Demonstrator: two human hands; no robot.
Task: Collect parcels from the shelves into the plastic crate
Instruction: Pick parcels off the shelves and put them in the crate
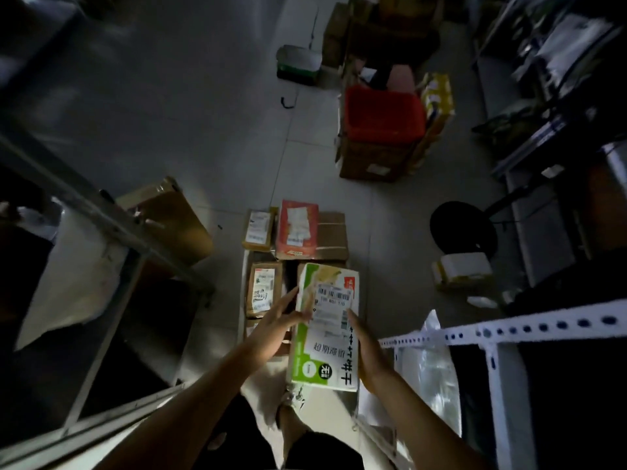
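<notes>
Mid-carry, by the look of it: green-and-white parcel held up between both hands over a cluster of parcels already lying on the floor below. Left hand flat against the parcel's left edge, fingers straight and spread, touching rather than wrapping. Right hand along the right edge, palm pressed to the side, fingers extended, no curl visible; thumb hidden behind the box. Clamped, then, by pressure from two open palms, not by a grasp. Below and ahead: brown parcel just beside the held one, red parcel and a small yellow parcel farther on, apparently resting on cardboard; hard to tell in the dim light whether a crate wall surrounds them. Red plastic crate well apart, up the aisle atop a cardboard box. White shelf frame near at right. Next move likely: lower the parcel flat among the others, keeping palm pressure even so nothing slips, then release.
</notes>
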